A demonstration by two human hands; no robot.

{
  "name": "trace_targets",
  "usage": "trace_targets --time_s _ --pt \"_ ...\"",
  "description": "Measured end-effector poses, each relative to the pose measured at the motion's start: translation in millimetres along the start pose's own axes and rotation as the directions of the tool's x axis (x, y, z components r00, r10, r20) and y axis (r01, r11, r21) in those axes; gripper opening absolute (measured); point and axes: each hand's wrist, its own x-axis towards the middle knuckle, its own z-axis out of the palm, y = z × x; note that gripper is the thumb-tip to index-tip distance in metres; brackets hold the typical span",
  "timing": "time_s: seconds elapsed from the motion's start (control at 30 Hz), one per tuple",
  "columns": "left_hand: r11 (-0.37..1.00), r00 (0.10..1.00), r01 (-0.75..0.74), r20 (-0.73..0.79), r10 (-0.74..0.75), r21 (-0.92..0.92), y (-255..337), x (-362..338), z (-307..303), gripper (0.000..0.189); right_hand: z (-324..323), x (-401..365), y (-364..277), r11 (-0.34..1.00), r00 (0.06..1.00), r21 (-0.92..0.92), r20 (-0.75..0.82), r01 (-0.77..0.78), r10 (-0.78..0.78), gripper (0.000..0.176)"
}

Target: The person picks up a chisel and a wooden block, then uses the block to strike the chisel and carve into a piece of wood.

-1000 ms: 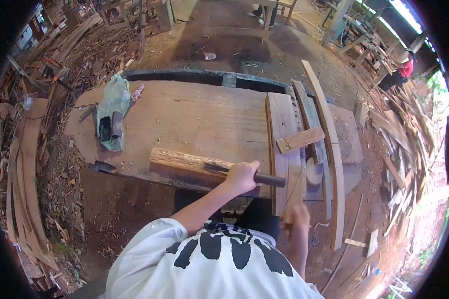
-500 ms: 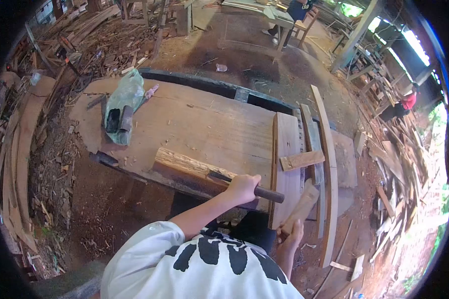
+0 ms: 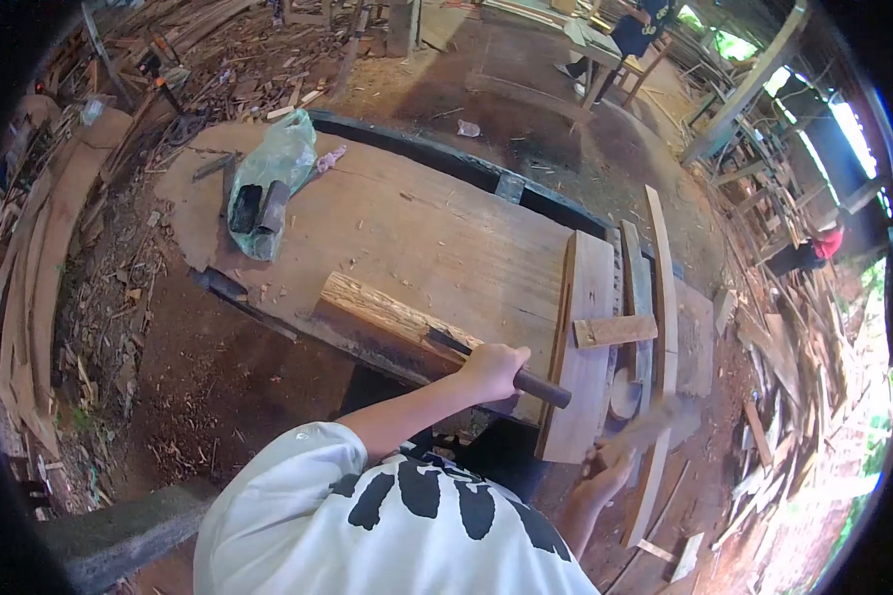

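Note:
My left hand (image 3: 493, 372) is closed around a dark chisel (image 3: 548, 390). The chisel's blade end lies at the right part of a carved wooden piece (image 3: 382, 304), whose top is rough with cut marks. In my right hand (image 3: 605, 474) is a wooden mallet (image 3: 655, 421), smeared by motion and held off to the right of the chisel's butt. The carved piece lies along the near edge of a broad wooden workbench top (image 3: 407, 213).
A green plastic bag (image 3: 278, 154) with dark tubular things lies at the bench's left. Boards (image 3: 587, 327) and a short block (image 3: 615, 330) lie on the right. Wood scraps (image 3: 794, 367) cover the ground. Two other people (image 3: 637, 32) are farther off.
My right hand has swung the mallet outward to the right, away from the chisel. My left hand keeps its hold on the chisel. The whole view has tilted slightly.

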Motion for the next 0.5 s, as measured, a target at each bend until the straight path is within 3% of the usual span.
trace_targets --time_s 0.1,0.13,0.2,0.23,0.27,0.33,0.37,0.47,0.5 --pt "1.000 1.000 -0.021 -0.007 0.021 0.022 -1.9 1.7 2.5 0.038 10.3 -14.3 1.1 0.920 0.954 -0.390 0.264 -0.028 0.141 0.036" --pt "0.999 1.000 -0.028 -0.008 0.028 0.043 -2.6 0.4 4.6 0.038 9.8 -18.7 -4.5 0.921 0.954 -0.387 0.263 -0.031 0.143 0.036" --pt "0.999 1.000 -0.031 -0.006 0.031 0.038 -4.3 -0.6 3.9 0.038 12.5 -23.7 -17.7 0.941 0.961 -0.260 0.116 -0.215 0.252 0.031" --pt "0.999 0.999 -0.033 -0.005 0.033 0.024 -4.3 -1.3 3.8 0.037 5.9 -17.6 -18.2 0.989 0.985 -0.118 0.138 -0.090 0.106 0.028" --pt "0.999 1.000 -0.026 -0.007 0.026 0.025 -4.6 -0.9 3.4 0.037 2.8 -7.1 -7.1 0.988 0.984 -0.122 0.142 -0.093 0.110 0.028" --pt "1.000 1.000 -0.014 0.015 0.014 0.024 -4.1 -1.0 4.1 0.036 -4.4 9.5 18.7 0.973 0.978 -0.102 0.024 0.208 -0.206 0.032" --pt "1.000 1.000 -0.019 0.014 0.018 0.020 -4.5 -0.8 3.5 0.036 -11.9 14.3 12.7 0.906 0.951 -0.406 0.219 -0.116 0.220 0.031" --pt "0.999 1.000 -0.028 -0.002 0.028 0.026 -6.4 -1.0 2.5 0.034 5.6 -28.2 -15.6 0.904 0.943 -0.411 0.243 -0.114 0.229 0.031" --pt "0.999 0.999 -0.035 -0.009 0.035 0.027 -5.7 -2.1 2.1 0.034 1.0 -25.6 -20.9 0.963 0.951 -0.262 0.279 -0.056 0.131 0.032"
